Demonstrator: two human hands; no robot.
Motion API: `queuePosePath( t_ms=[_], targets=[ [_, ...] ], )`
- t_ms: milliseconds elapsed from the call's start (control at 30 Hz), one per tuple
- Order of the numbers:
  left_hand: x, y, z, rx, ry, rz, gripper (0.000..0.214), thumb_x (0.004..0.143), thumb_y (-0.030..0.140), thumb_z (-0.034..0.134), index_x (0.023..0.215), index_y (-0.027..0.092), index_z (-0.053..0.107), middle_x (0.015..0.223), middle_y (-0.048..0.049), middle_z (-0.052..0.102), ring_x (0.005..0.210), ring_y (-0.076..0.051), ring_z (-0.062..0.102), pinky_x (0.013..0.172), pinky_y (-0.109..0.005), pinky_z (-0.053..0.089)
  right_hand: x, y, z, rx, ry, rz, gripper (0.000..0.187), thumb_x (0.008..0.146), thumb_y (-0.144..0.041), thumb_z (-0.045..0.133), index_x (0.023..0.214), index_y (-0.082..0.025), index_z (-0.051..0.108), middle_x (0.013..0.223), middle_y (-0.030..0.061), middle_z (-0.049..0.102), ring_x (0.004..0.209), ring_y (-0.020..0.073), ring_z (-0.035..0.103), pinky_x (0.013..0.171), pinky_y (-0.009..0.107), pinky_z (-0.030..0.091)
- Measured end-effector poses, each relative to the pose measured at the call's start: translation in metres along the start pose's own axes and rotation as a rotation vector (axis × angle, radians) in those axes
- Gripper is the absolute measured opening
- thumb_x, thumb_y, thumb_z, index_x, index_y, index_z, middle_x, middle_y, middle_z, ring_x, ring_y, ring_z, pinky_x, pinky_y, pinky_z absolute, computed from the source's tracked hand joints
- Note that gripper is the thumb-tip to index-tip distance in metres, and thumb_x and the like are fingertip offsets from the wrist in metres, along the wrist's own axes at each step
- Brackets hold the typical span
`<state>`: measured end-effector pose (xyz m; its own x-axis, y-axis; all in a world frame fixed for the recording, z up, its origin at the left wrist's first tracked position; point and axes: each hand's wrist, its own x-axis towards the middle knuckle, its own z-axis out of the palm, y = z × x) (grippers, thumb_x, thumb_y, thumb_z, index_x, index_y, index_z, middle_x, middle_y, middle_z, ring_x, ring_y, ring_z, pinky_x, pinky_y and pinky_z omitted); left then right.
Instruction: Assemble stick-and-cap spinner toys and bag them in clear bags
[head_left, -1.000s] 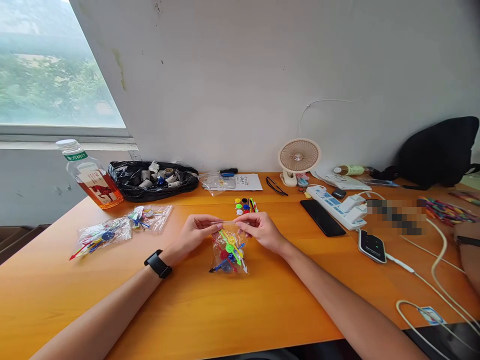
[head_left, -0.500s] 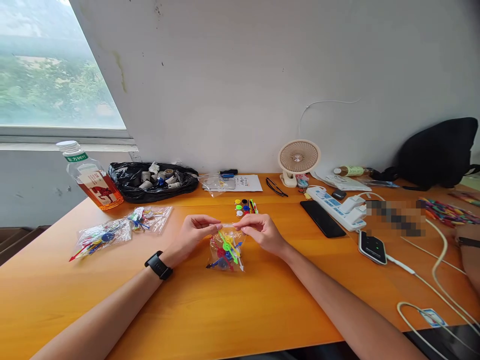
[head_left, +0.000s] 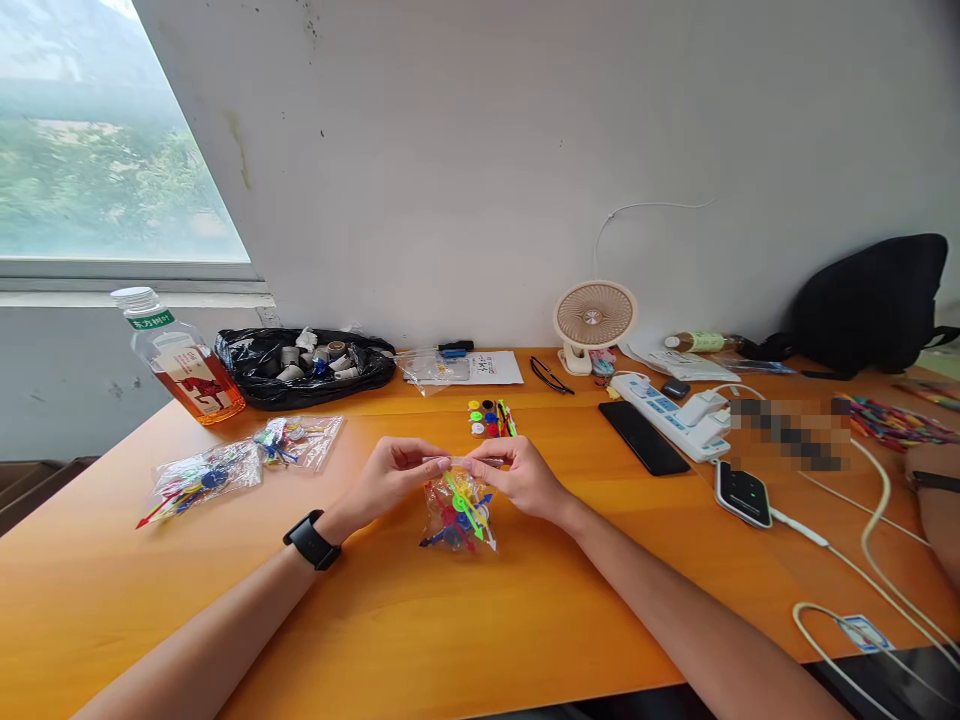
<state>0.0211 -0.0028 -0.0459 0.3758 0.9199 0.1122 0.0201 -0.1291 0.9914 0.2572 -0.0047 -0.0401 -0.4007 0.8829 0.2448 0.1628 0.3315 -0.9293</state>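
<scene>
A clear plastic bag (head_left: 457,510) hangs from both hands over the middle of the table, its top edge pinched. Inside it show colourful plastic pointers in green, red, blue, yellow and white, with small round pieces. My left hand (head_left: 390,480) grips the top edge between thumb and fingers; a black watch is on that wrist. Close beside it, my right hand (head_left: 521,478) pinches the same edge from the other side. Just beyond the hands lie several round coloured caps (head_left: 476,417) and a bunch of loose coloured pointers (head_left: 508,420).
Two filled plastic bags (head_left: 214,470) (head_left: 300,440) lie at left, near a tea bottle (head_left: 199,380) and a black bag of tube pieces (head_left: 247,370). A fan (head_left: 596,315), phone (head_left: 643,437) and power strip (head_left: 660,410) stand right. Another person's arm (head_left: 934,500) shows at far right.
Both hands have come closer together along the bag's top edge, the right one moving left. The bag hangs slightly lower and further right in view.
</scene>
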Motion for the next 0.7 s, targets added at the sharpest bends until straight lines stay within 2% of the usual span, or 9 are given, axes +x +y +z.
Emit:
queuePosePath(
  t_ms=[167,300,433,500,600,633,700],
  targets=[
    [0.004,0.003,-0.013,0.078,0.012,0.000,0.033,0.080,0.050,0.088,0.083,0.017,0.083,0.078,-0.0080,0.080,0.066,-0.017,0.068,0.062,-0.026,0.052,0.007,0.004,-0.011,0.038,0.022,0.032,0.036,0.085,-0.052,0.080,0.080,-0.016,0.081,0.067,0.0030,0.069,0.058,0.0124,0.054,0.054,0.026,0.041],
    [0.005,0.011,-0.021,0.053,0.069,-0.029,0.034,0.076,0.048,0.091,0.071,0.018,0.076,0.069,-0.0061,0.076,0.063,-0.017,0.067,0.063,-0.027,0.052,0.009,-0.001,-0.019,0.089,0.045,0.030,0.039,0.081,-0.055,0.084,0.081,-0.016,0.080,0.070,0.0031,0.069,0.058,0.0125,0.056,0.055,0.026,0.045],
    [0.005,0.013,-0.025,0.064,0.034,-0.028,0.034,0.081,0.048,0.088,0.075,0.017,0.074,0.070,-0.0054,0.075,0.066,-0.017,0.068,0.066,-0.027,0.051,0.008,-0.004,-0.022,0.094,0.025,0.025,0.038,0.082,-0.054,0.084,0.082,-0.017,0.079,0.072,0.0033,0.070,0.060,0.0131,0.059,0.057,0.026,0.049],
    [0.004,0.013,-0.023,0.038,0.053,0.002,0.033,0.084,0.046,0.086,0.076,0.017,0.071,0.079,-0.0066,0.077,0.079,-0.020,0.073,0.072,-0.028,0.053,0.008,-0.005,-0.020,0.092,0.031,0.011,0.036,0.083,-0.053,0.084,0.083,-0.017,0.080,0.073,0.0036,0.071,0.062,0.0135,0.060,0.058,0.026,0.050],
    [0.001,0.011,-0.012,-0.117,0.091,0.053,0.030,0.087,0.042,0.084,0.084,0.019,0.066,0.111,-0.0109,0.080,0.113,-0.026,0.072,0.092,-0.034,0.056,0.007,-0.006,-0.013,0.108,0.062,0.004,0.035,0.085,-0.053,0.082,0.086,-0.017,0.081,0.072,0.0030,0.070,0.059,0.0130,0.059,0.055,0.026,0.049],
    [0.000,0.010,-0.007,-0.172,0.084,0.051,0.028,0.088,0.043,0.083,0.091,0.020,0.067,0.120,-0.0113,0.078,0.119,-0.026,0.071,0.097,-0.036,0.056,0.006,-0.006,-0.010,0.113,0.069,0.009,0.036,0.085,-0.053,0.082,0.087,-0.017,0.081,0.071,0.0025,0.069,0.057,0.0128,0.058,0.054,0.026,0.048],
    [-0.003,0.010,0.002,-0.205,0.049,-0.002,0.034,0.088,0.046,0.083,0.108,0.021,0.070,0.122,-0.0116,0.078,0.115,-0.027,0.073,0.098,-0.038,0.056,0.003,-0.008,-0.003,0.113,0.075,0.013,0.035,0.086,-0.052,0.081,0.089,-0.018,0.082,0.071,0.0026,0.070,0.055,0.0128,0.058,0.053,0.026,0.048]
  ],
)
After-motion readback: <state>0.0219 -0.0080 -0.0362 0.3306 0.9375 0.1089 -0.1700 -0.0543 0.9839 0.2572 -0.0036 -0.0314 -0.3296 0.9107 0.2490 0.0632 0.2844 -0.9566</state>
